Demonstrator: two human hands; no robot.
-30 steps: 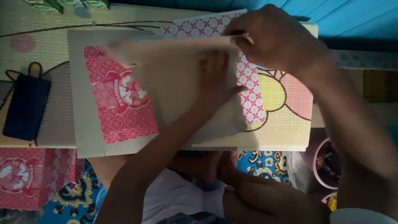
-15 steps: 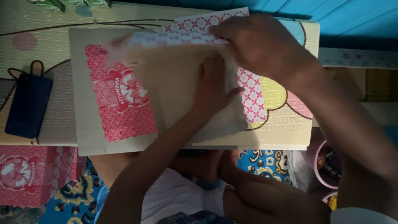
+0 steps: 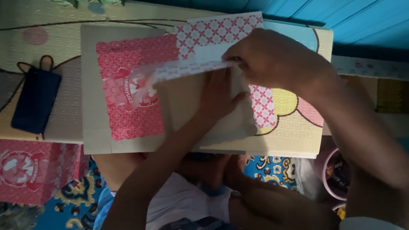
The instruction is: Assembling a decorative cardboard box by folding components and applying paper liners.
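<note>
Two hands on one flat red-patterned paper box [image 3: 128, 91]: left hand [image 3: 219, 96] pressing the panel flat, right hand [image 3: 272, 57] pinching its folded flap [image 3: 187, 68] for creasing.

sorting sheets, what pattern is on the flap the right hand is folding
Pink-and-white crisscross lattice on the flap, head view.

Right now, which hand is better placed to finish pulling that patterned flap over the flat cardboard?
Probably the right hand: it already pinches the flap's edge, lifted above the cardboard sheet. The left hand lies flat under the flap, pressing the sheet down, so it would have to let go first.
</note>
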